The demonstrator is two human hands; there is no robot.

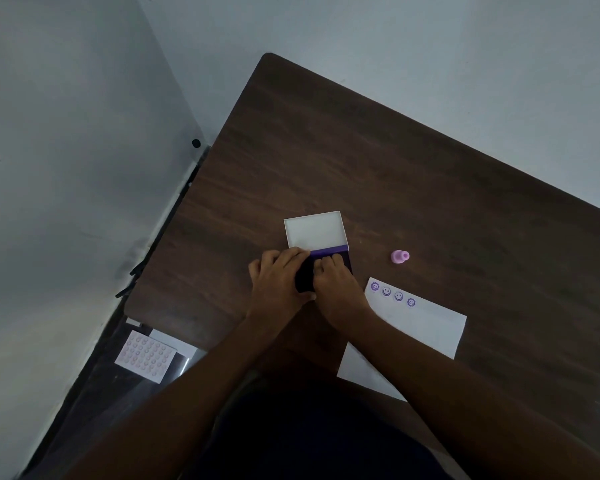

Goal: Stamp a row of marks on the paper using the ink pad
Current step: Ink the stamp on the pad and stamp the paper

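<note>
The ink pad (329,253) lies open in the middle of the brown table (378,161), its white lid (315,230) flipped back and a purple strip showing at the hinge. My left hand (278,278) and my right hand (336,282) both rest on the pad's dark base, fingers curled over it and hiding most of it. To the right, a white paper (420,323) carries a row of several purple smiley marks (392,295) along its top edge. A small pink stamp (400,257) lies on its side on the table, beyond the paper, untouched.
A second white sheet (364,374) sticks out under my right forearm. Left of the table, lower down, sits a pink-dotted card (145,356) on a white box. A grey wall rises to the left and behind.
</note>
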